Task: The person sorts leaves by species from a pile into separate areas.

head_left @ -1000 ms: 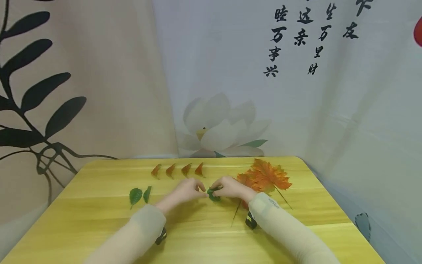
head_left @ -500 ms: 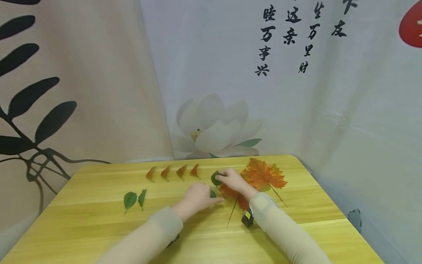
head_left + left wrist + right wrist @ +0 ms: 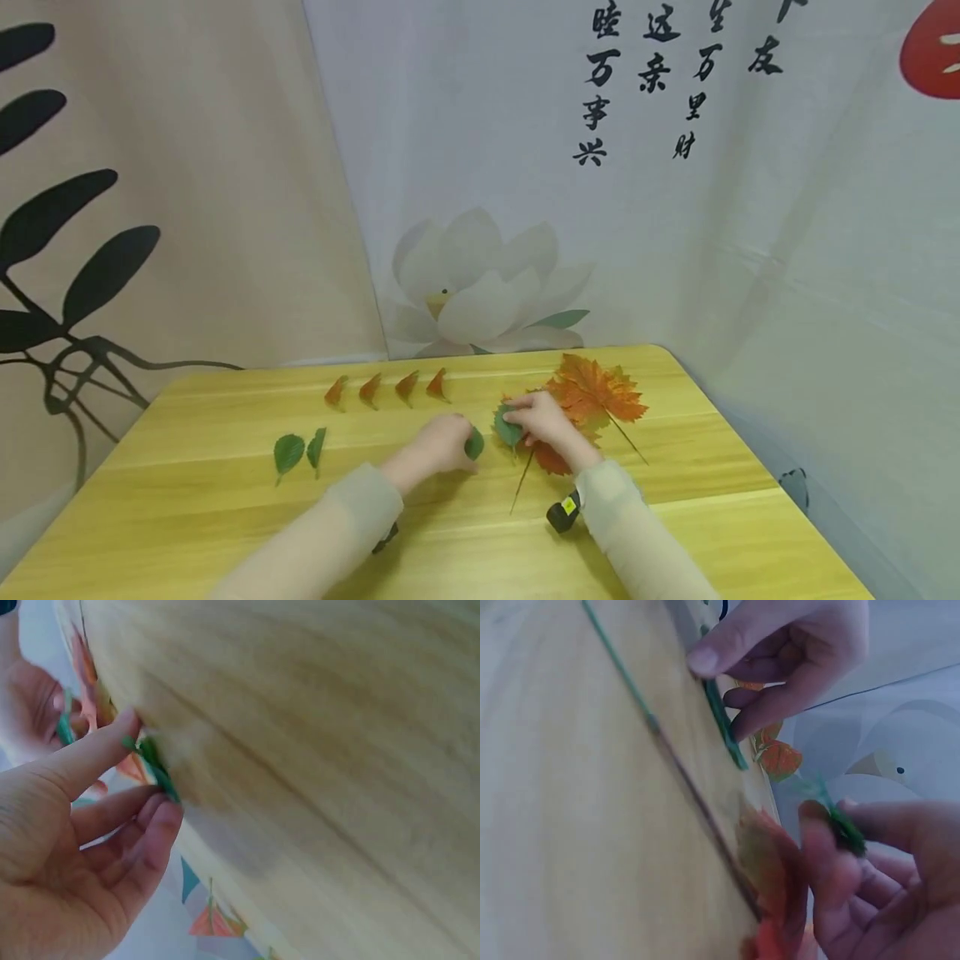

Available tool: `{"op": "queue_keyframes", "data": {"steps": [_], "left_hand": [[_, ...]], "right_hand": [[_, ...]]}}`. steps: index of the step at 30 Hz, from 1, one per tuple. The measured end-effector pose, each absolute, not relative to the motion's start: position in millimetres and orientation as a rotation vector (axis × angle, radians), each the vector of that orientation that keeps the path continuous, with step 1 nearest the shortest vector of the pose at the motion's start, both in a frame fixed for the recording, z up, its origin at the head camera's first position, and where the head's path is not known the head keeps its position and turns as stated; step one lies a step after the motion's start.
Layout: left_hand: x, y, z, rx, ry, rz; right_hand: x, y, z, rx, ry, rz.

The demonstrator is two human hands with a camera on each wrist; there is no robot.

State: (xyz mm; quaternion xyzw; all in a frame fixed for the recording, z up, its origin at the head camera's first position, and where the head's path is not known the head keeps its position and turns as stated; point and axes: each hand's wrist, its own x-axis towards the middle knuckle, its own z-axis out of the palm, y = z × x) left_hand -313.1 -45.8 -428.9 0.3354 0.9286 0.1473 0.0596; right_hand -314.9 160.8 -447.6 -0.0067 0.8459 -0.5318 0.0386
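Note:
My left hand [image 3: 441, 444] pinches a green leaf [image 3: 474, 444] between thumb and fingers, just above the middle of the table. In the left wrist view this leaf [image 3: 156, 766] is seen nearly edge-on, its lower end at the fingertips. Close by on the right, my right hand [image 3: 551, 425] holds a second green leaf [image 3: 507, 428] by its upper part, in front of the orange maple leaves [image 3: 596, 390]. The right wrist view shows that leaf [image 3: 846, 829] between thumb and fingers, raised off the wood. Fingers partly hide both leaves.
Two green leaves lie at the left, a broad leaf [image 3: 288, 453] and a narrow leaf [image 3: 316, 448]. Several small folded reddish leaves [image 3: 407, 387] form a row along the back of the yellow wooden table [image 3: 225, 517]. A printed curtain [image 3: 480, 167] hangs behind.
The hands were together over green leaves; they have since parted, each with one leaf. The right hand went up and right, then slightly back down; the left hand moved right, then back left.

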Motion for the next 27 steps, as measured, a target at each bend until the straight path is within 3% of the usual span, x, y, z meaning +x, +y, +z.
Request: {"op": "queue_keyframes", "data": {"steps": [12,27], "left_hand": [[-320.3,-52.0,-427.5,1.176,2.794,0.293],[-328.9,-70.2,-427.1,0.972,2.808,0.765]], "right_hand": [[-307.1,164.8,-464.4,0.002,2.569,-1.69],[-302.0,160.2,-458.7,-0.188,2.627,-1.395]]}}
